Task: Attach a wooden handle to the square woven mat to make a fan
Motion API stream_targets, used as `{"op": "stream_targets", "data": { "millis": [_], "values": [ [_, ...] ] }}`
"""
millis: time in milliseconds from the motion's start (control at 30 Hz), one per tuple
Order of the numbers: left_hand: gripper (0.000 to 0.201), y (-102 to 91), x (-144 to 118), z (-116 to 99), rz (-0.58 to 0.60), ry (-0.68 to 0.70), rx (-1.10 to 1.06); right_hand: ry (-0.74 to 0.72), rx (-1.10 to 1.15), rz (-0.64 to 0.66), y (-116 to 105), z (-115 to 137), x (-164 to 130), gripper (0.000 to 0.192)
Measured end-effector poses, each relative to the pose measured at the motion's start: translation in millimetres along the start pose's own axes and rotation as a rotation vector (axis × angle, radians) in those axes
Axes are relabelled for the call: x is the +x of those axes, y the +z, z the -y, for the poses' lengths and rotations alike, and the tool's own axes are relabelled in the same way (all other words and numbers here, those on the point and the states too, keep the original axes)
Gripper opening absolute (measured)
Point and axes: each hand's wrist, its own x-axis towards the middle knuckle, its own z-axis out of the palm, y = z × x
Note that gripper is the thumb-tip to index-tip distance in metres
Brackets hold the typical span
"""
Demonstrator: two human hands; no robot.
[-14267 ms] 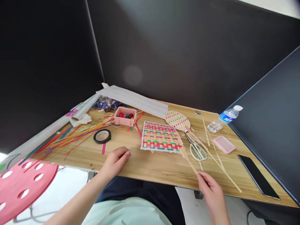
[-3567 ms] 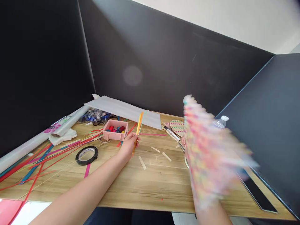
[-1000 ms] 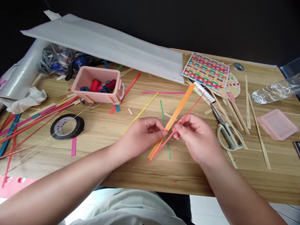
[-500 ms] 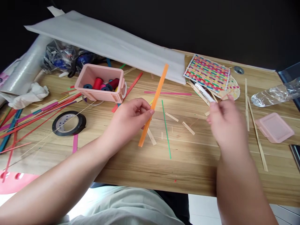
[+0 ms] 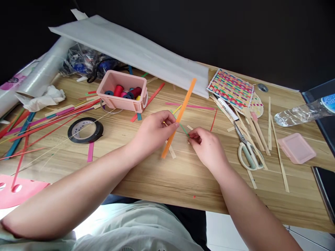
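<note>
Pinched between the thumb and fingers of my left hand (image 5: 157, 134) is an orange strip (image 5: 185, 103), slanting up to the right above the table. A short yellow strip (image 5: 177, 109) pokes out behind those fingers. Just to the right, my right hand (image 5: 208, 146) has its thumb and fingertips closed on the lower end of a thin green strip (image 5: 184, 129). That strip runs up behind the orange one, partly hidden by my left hand. Small pale strip pieces (image 5: 172, 152) lie beneath the hands, and a thin red strip (image 5: 214, 120) lies beyond my right hand.
Scissors (image 5: 247, 150) lie right of my right hand, near a white pen (image 5: 228, 108) and a woven multicoloured mat (image 5: 231, 88). A pink box (image 5: 120, 101) of thread spools and black tape (image 5: 85, 130) are on the left. A plastic bottle (image 5: 300, 113) lies far right.
My right hand has come left and down from near the pen and closed on the green strip, whose angle has changed. The scissors now show. My left hand still holds the orange strip.
</note>
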Motion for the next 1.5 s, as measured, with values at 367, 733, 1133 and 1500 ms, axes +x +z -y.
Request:
{"op": "stream_targets", "data": {
  "millis": [367, 733, 1133, 1500],
  "values": [
    [0.011, 9.2, -2.0, 10.2, 0.065, 0.257, 0.056, -0.123, -0.083, -0.007, 5.7, -11.0, 9.0, 0.016],
    [0.018, -14.1, 0.4, 3.3, -0.034, 0.367, -0.109, 0.013, -0.113, -0.415, -12.0, -11.0, 14.7, 0.016],
    [0.008, -9.6, 8.4, 14.6, -0.061, 0.355, -0.195, 0.125, 0.101, -0.692, -22.0, -37.4, 18.7, 0.027],
    [0.016, 1.8, 9.8, 12.2, 0.067, 0.24, -0.406, 0.047, 0.483, -0.629, -18.8, -12.5, 10.2, 0.029]
  ]
}}
